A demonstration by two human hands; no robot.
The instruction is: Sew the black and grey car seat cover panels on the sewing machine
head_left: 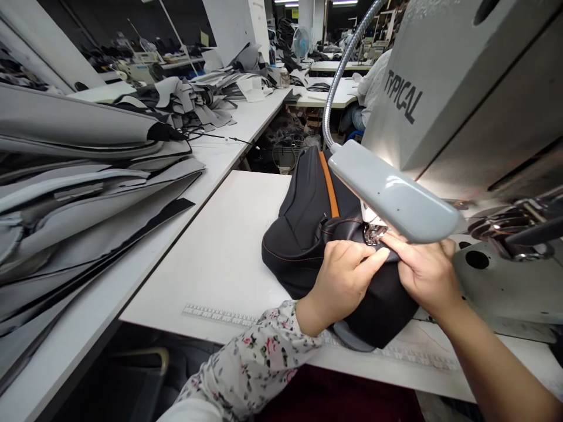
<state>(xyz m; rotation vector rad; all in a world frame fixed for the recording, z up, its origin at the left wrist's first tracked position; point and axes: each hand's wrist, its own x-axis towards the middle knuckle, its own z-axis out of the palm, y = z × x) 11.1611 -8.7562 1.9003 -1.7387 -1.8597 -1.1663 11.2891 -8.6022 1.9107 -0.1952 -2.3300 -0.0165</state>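
Observation:
A black leatherette cover (299,234) with orange stitching and an orange strip (329,184) lies bunched under the presser foot (373,233) of a sewing machine (422,105). My left hand (345,278) is closed on the cover's near edge, thumb pointing at the foot. Just right of the foot, my right hand (424,269) grips the same edge, its index finger stretched close to the foot. A grey lamp head (396,193) on a flexible metal neck hides part of the right fingers and the needle area.
Stacked grey padded panels (88,164) fill the table at left, with grey scraps (189,99) behind them. A printed ruler scale (220,313) runs along the front edge of the white sewing table (220,234). Beyond the machine, another person's sleeve (373,79) shows.

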